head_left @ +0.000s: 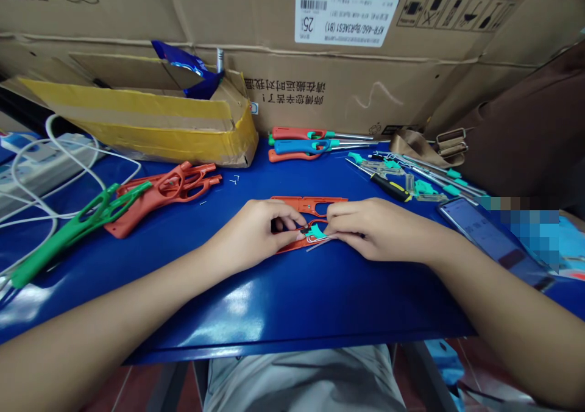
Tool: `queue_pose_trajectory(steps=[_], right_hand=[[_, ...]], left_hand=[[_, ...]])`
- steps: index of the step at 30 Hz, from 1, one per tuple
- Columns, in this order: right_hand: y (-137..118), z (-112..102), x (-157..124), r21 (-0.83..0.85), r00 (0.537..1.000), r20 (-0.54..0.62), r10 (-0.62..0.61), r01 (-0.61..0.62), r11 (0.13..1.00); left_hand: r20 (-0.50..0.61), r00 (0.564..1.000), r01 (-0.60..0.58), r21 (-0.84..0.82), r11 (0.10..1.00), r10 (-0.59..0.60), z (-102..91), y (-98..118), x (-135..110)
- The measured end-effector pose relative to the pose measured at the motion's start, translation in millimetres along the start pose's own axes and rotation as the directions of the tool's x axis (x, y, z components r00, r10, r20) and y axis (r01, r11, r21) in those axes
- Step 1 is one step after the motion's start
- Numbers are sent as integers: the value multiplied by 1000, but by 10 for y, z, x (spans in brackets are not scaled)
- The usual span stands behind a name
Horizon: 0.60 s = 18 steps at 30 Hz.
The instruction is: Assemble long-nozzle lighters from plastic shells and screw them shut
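An orange lighter shell half point(292, 245) lies on the blue table in front of me, with a teal trigger point(316, 233) and thin white wires inside it. My left hand point(262, 229) is closed over its left end, thumb and fingertips pinching near a small dark part beside the trigger. From the other side, my right hand point(379, 229) grips the shell's right end, fingertips against the trigger area; the exact hold is partly hidden. Just behind them rests a second orange shell half point(304, 205). A thin grey rod shows under the right fingertips.
Loose orange shells point(158, 198) and green shells point(68, 235) lie left, near white cables and a power strip point(68, 162). Assembled lighters point(301, 147) lie behind. Right are a screwdriver point(390, 186), metal tubes with teal triggers, and a phone point(489, 235). A yellow-taped box point(173, 134) stands back left.
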State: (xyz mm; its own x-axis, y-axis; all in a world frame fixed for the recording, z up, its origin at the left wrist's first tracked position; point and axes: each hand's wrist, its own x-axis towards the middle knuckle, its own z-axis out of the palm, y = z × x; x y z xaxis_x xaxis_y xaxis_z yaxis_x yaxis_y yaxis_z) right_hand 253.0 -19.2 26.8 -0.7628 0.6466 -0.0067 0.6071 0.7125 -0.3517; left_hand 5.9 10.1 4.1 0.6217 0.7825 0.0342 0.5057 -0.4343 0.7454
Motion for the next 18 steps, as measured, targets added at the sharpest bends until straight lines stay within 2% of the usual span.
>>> queue_pose_trajectory(steps=[2,8,11,18], right_hand=[[-4,-3,1,17,1000,3,18,-18,1000],[8,30,6,96,997,-38,61,-57,994],[15,37,15,111,997,-42,70,-65,992],[6,51,46,227,998,-57,11,3,974]], left_hand=[[3,1000,-26,35,999,26,-8,1,-10],[-13,978,-194,323,926,209,-40,47,-102],[-4,977,-202,306,930,214,-32,76,-120],[1,993,-117,216,969,119,54,78,-78]])
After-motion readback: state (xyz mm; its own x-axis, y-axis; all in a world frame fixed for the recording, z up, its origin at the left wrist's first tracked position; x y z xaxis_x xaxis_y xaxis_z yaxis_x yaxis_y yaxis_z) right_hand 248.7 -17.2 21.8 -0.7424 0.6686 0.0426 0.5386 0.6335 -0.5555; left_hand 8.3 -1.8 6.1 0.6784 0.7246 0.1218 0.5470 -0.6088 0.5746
